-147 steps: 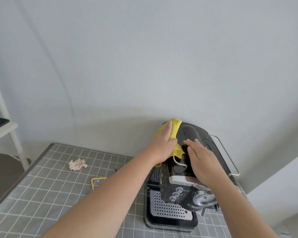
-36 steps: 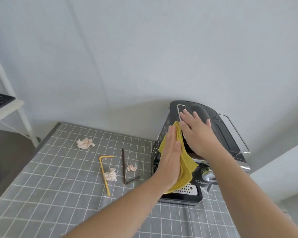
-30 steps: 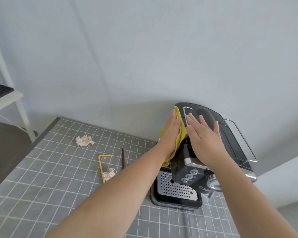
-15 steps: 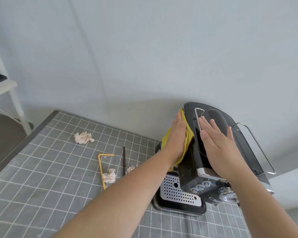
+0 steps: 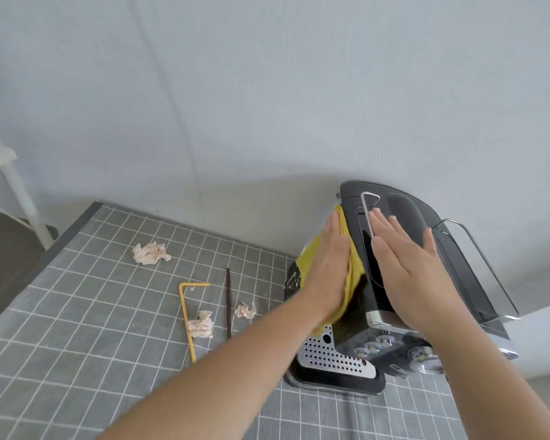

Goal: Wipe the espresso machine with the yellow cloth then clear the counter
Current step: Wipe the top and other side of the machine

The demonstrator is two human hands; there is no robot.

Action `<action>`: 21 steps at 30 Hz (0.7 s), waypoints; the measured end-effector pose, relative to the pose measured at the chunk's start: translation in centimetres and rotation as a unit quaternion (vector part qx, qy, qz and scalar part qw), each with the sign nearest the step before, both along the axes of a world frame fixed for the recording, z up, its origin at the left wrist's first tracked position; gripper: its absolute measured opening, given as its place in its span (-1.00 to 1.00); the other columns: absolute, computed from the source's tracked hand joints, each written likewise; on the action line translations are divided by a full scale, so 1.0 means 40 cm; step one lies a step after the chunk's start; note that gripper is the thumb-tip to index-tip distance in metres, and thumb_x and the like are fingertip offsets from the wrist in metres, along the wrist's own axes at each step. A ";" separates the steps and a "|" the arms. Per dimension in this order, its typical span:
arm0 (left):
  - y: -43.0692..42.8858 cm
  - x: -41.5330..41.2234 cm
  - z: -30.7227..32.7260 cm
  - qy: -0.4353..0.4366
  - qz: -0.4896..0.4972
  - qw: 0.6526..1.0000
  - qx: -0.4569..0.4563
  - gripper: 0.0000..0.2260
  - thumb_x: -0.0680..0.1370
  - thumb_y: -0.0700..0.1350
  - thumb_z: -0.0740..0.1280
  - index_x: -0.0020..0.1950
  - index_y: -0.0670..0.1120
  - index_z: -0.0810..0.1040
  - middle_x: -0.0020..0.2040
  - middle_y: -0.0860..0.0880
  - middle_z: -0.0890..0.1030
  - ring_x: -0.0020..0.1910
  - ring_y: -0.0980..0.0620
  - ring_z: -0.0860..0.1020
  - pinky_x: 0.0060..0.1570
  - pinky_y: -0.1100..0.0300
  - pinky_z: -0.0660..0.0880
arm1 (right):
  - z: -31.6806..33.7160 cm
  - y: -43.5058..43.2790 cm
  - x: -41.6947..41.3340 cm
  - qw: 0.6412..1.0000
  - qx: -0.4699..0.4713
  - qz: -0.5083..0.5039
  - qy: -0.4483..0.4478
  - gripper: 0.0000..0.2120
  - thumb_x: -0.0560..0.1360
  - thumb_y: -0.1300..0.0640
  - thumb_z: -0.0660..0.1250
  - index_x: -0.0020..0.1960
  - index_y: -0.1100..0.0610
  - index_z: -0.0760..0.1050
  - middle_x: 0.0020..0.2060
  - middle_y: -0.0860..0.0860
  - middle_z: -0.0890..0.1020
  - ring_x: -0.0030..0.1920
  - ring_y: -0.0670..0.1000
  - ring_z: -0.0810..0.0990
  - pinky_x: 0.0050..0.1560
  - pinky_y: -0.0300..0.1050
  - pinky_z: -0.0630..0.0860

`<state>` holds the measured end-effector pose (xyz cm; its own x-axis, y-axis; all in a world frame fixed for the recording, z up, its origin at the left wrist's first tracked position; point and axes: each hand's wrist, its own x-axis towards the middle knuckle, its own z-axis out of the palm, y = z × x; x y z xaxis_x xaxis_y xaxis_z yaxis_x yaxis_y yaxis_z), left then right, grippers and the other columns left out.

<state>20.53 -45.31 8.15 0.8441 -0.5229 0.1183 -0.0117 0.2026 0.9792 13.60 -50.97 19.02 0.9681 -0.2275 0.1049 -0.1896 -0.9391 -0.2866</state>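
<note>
Left hand (image 5: 327, 265) flat, fingers straight, presses yellow fabric cloth (image 5: 355, 273) against 9 o'clock side of black espresso machine (image 5: 404, 201). Right hand (image 5: 404, 268) flat on top, holding nothing. Unpinched cloth could slip off.

Espresso machine (image 5: 404, 214): black, silver trim. Cloth (image 5: 307, 258): yellow. Tabletop (image 5: 77, 328) covering: grey, white grid. Straw (image 5: 186, 315): yellow. Stick (image 5: 228, 300): dark brown. Paper scraps (image 5: 150, 253): pale pinkish-white.

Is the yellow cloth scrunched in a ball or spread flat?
Spread flat: the left hand presses the soft yellow cloth against the side of the black espresso machine, its edges showing around the palm.
</note>
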 end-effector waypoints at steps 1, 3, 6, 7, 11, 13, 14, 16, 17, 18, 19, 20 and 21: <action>-0.016 0.046 -0.017 0.018 -0.009 1.000 -0.020 -0.38 0.51 0.39 -0.11 0.54 0.23 -0.13 0.58 0.16 -0.05 0.56 0.15 -0.04 0.54 -0.04 -0.01 | 0.000 0.001 -0.002 1.000 0.001 -0.001 0.000 -0.55 0.61 -0.02 -0.15 0.49 -0.06 0.10 0.48 -0.21 0.15 0.49 -0.22 0.00 0.48 -0.13 -0.32; -0.029 0.096 -0.065 0.079 -0.024 0.996 -0.046 -0.48 0.46 0.45 -0.03 0.41 0.49 -0.05 0.56 0.25 0.01 0.54 0.18 0.02 0.53 -0.07 0.02 | 0.002 0.003 -0.003 1.000 0.005 -0.004 -0.001 -0.57 0.63 0.00 -0.12 0.49 -0.08 0.10 0.47 -0.22 0.15 0.49 -0.22 0.00 0.49 -0.10 -0.31; -0.029 0.073 -0.157 0.142 -0.014 0.989 -0.023 -0.41 0.45 0.42 -0.03 0.47 0.40 -0.05 0.56 0.24 -0.01 0.55 0.14 -0.03 0.53 -0.11 -0.03 | 0.001 0.004 -0.001 1.000 0.000 -0.002 -0.004 -0.47 0.53 -0.09 -0.19 0.49 -0.10 0.10 0.47 -0.25 0.14 0.49 -0.23 0.00 0.48 -0.12 -0.32; -0.022 0.053 -0.174 0.160 -0.009 0.987 -0.017 -0.37 0.44 0.41 -0.03 0.49 0.34 -0.06 0.56 0.24 -0.02 0.55 0.15 -0.05 0.54 -0.10 -0.05 | 0.000 0.004 -0.001 1.000 -0.002 -0.003 -0.003 -0.45 0.51 -0.10 -0.20 0.49 -0.10 0.10 0.47 -0.25 0.14 0.49 -0.24 0.00 0.48 -0.12 -0.32; -0.006 0.007 -0.141 0.070 0.012 0.997 -0.032 -0.36 0.51 0.37 -0.09 0.55 0.20 -0.06 0.57 0.20 -0.01 0.55 0.21 -0.04 0.54 -0.08 -0.05 | -0.002 0.003 -0.001 1.000 0.004 -0.005 -0.002 -0.54 0.60 -0.06 -0.15 0.49 -0.10 0.09 0.47 -0.25 0.14 0.48 -0.25 0.00 0.48 -0.13 -0.32; -0.005 -0.014 -0.068 -0.015 0.009 0.997 -0.075 -0.44 0.58 0.28 -0.11 0.56 0.16 -0.04 0.58 0.17 -0.01 0.56 0.16 -0.03 0.54 -0.08 -0.05 | -0.004 0.002 0.001 1.000 0.005 -0.003 -0.009 -0.47 0.53 -0.08 -0.18 0.48 -0.11 0.10 0.47 -0.24 0.15 0.48 -0.24 0.02 0.49 -0.12 -0.30; -0.001 -0.028 -0.023 -0.057 0.008 0.995 -0.084 -0.48 0.61 0.21 -0.12 0.56 0.13 -0.06 0.57 0.19 -0.05 0.56 0.17 -0.06 0.54 -0.04 -0.08 | -0.004 0.003 0.002 1.000 0.009 -0.001 -0.012 -0.46 0.50 -0.08 -0.18 0.48 -0.14 0.11 0.47 -0.24 0.16 0.49 -0.23 0.04 0.49 -0.11 -0.29; -0.004 -0.024 0.042 -0.102 0.016 0.992 -0.079 -0.51 0.62 0.12 -0.15 0.55 0.07 -0.10 0.53 0.24 -0.09 0.55 0.20 -0.12 0.54 0.05 -0.12 | -0.004 0.004 0.004 1.000 0.016 0.003 -0.017 -0.46 0.50 -0.07 -0.17 0.47 -0.19 0.10 0.46 -0.23 0.18 0.49 -0.21 0.06 0.49 -0.09 -0.27; -0.009 -0.007 0.062 -0.091 0.017 0.993 -0.067 -0.49 0.62 0.12 -0.15 0.56 0.04 -0.12 0.54 0.22 -0.10 0.55 0.20 -0.13 0.55 0.06 -0.13 | -0.004 0.004 0.004 1.000 0.016 0.004 -0.016 -0.46 0.50 -0.07 -0.17 0.47 -0.18 0.10 0.46 -0.22 0.18 0.49 -0.20 0.06 0.49 -0.09 -0.28; -0.015 0.020 0.073 -0.062 0.021 0.997 -0.051 -0.47 0.61 0.14 -0.15 0.57 0.02 -0.13 0.56 0.17 -0.09 0.55 0.20 -0.13 0.55 0.06 -0.12 | -0.003 0.005 0.003 1.000 0.015 0.003 -0.016 -0.47 0.50 -0.06 -0.16 0.47 -0.16 0.11 0.47 -0.21 0.19 0.49 -0.20 0.06 0.49 -0.10 -0.28; -0.022 0.052 0.078 -0.025 0.021 0.999 -0.036 -0.46 0.62 0.14 -0.14 0.57 0.01 -0.13 0.58 0.13 -0.09 0.55 0.19 -0.12 0.55 0.04 -0.11 | -0.003 0.005 0.002 1.000 0.014 0.000 -0.016 -0.48 0.53 -0.06 -0.15 0.48 -0.12 0.13 0.47 -0.20 0.19 0.49 -0.20 0.07 0.49 -0.10 -0.28; -0.027 0.085 0.079 0.012 0.020 0.999 -0.023 -0.46 0.63 0.14 -0.13 0.58 0.02 -0.12 0.58 0.10 -0.07 0.55 0.18 -0.10 0.55 0.02 -0.10 | -0.003 0.005 0.003 1.000 0.012 -0.003 -0.016 -0.52 0.57 -0.04 -0.14 0.48 -0.09 0.13 0.47 -0.19 0.19 0.49 -0.20 0.06 0.49 -0.10 -0.28; -0.026 0.106 0.081 0.035 0.017 0.999 -0.012 -0.46 0.62 0.14 -0.12 0.58 0.02 -0.10 0.59 0.08 -0.05 0.55 0.17 -0.07 0.55 0.01 -0.08 | -0.004 0.005 0.004 1.000 0.009 -0.006 -0.014 -0.54 0.59 -0.02 -0.13 0.48 -0.07 0.13 0.47 -0.19 0.19 0.49 -0.20 0.06 0.49 -0.10 -0.28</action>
